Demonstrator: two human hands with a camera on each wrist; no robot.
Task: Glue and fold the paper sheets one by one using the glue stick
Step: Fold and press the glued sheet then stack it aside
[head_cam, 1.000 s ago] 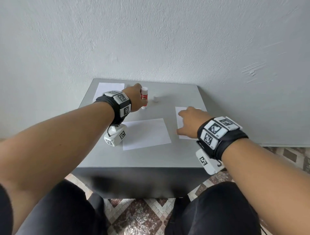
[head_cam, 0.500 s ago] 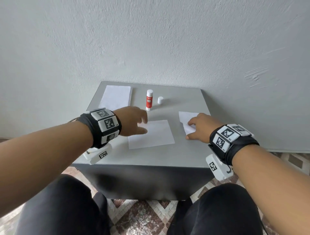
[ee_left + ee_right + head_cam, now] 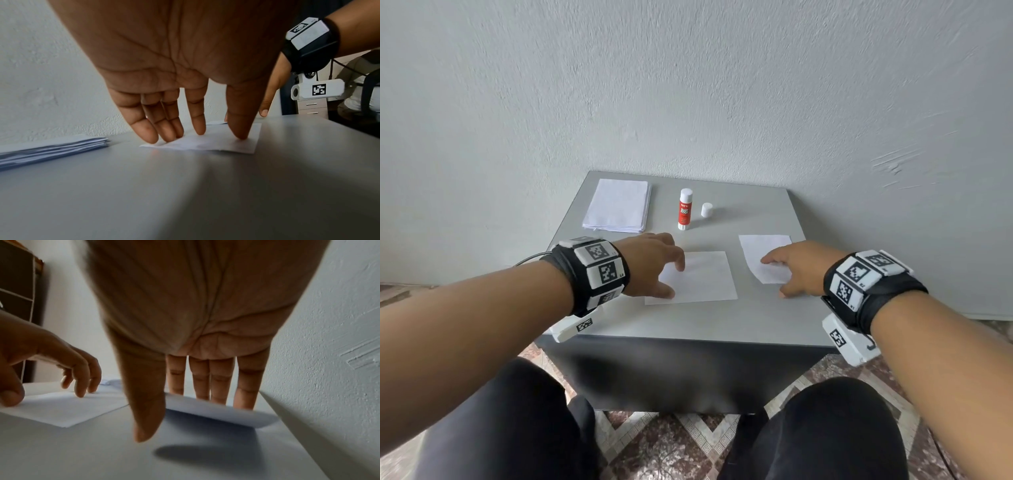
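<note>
Paper sheet [image 3: 702, 277] flat, white, left hand [image 3: 650, 263] fingers straight on it, right hand [image 3: 801, 270] fingers straight on folded sheet [image 3: 763, 253]

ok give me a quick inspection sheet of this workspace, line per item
surface: grey table set against the wall.
job's things: glue stick upright, uncapped, its cap beside it; paper stack at back left; flat sheet in the middle; second sheet on the right, near edge lifted.
clutter: nothing seen.
grippers: left hand fingertips press the flat sheet; right hand fingers rest on the second sheet.
cables: thin cable at the left wristband.
surroundings: textured wall, patterned floor tiles.
</note>
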